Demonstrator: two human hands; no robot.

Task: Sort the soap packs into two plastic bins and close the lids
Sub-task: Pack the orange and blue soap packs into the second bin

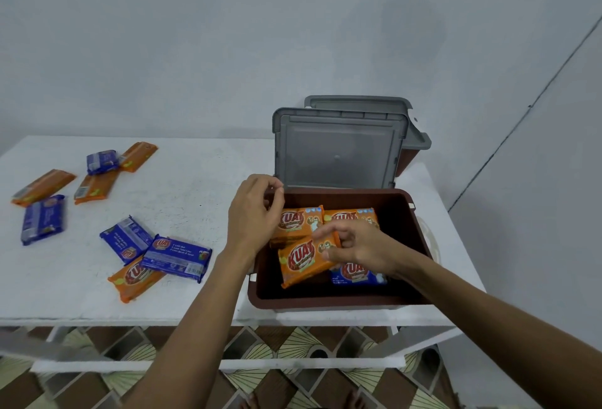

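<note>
Centre frame, the right hand (355,245) pinches an orange soap pack (301,263), angling it into the brown bin (325,302) (lid (338,154) propped upright for access). The left hand (254,213) hovers, loosely curled, empty.

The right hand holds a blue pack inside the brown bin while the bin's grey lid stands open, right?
Not quite. The head view shows the right hand holding an orange pack, not a blue one. The rest is right: the pack is inside the brown bin, and the bin's grey lid stands open.
</note>
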